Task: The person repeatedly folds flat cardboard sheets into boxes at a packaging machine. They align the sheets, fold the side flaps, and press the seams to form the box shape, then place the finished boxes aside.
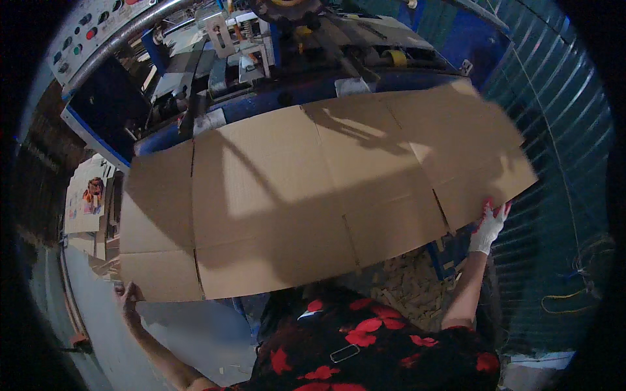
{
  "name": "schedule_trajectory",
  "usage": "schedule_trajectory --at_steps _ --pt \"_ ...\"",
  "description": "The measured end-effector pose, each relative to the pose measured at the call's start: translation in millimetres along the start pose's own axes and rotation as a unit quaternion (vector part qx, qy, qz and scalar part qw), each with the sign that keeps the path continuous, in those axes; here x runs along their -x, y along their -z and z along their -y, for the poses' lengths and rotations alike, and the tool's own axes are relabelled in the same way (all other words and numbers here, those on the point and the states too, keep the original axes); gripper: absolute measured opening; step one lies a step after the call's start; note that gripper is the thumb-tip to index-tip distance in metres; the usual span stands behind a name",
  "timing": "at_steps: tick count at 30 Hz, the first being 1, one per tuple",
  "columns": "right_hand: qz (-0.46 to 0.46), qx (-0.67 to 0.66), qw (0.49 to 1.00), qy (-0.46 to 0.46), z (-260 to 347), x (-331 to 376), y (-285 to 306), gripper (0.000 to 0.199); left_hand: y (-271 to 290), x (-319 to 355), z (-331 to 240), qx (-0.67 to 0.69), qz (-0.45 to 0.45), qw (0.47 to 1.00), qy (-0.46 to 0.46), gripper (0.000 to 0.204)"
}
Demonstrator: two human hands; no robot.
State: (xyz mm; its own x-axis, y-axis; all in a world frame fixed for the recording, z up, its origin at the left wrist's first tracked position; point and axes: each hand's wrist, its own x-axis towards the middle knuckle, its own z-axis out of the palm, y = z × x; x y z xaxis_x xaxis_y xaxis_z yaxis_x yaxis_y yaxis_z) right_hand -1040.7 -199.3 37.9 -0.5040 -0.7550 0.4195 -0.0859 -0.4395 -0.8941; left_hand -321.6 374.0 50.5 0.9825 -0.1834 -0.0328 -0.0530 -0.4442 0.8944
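A large flat brown cardboard sheet [313, 189], creased and slotted into panels, spans most of the view. I hold it level in front of me. My left hand [128, 301], bare, grips its lower left corner from beneath. My right hand [489, 226], in a white glove with red fingertips, grips the lower right edge. The sheet's far edge lies over the front of a blue machine [280, 72].
The blue machine has rollers, metal brackets and yellow tape rolls behind the sheet. A panel of coloured buttons [85, 29] sits at upper left. Printed sheets [88, 202] are stacked at left. Corrugated metal wall [561, 130] stands at right. Cardboard scraps [407, 287] litter the floor.
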Motion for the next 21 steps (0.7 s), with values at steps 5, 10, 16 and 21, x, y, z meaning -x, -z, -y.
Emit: schedule_trajectory --at_steps 5,10,16,21 --pt "0.216 0.034 0.970 -0.104 90 55 -34 0.046 -61 88 -122 0.272 -0.097 0.939 -0.185 0.057" --pt "0.591 0.393 0.587 0.389 118 110 -90 0.056 -142 120 -63 -0.208 0.138 0.946 -0.209 0.039" --pt "0.582 0.331 0.528 0.523 86 113 -168 0.052 -232 142 -131 -0.254 0.194 0.814 -0.484 0.064" --pt "0.568 0.350 0.564 0.487 48 91 -248 0.049 -292 67 -146 -0.245 0.175 0.812 -0.500 0.064"
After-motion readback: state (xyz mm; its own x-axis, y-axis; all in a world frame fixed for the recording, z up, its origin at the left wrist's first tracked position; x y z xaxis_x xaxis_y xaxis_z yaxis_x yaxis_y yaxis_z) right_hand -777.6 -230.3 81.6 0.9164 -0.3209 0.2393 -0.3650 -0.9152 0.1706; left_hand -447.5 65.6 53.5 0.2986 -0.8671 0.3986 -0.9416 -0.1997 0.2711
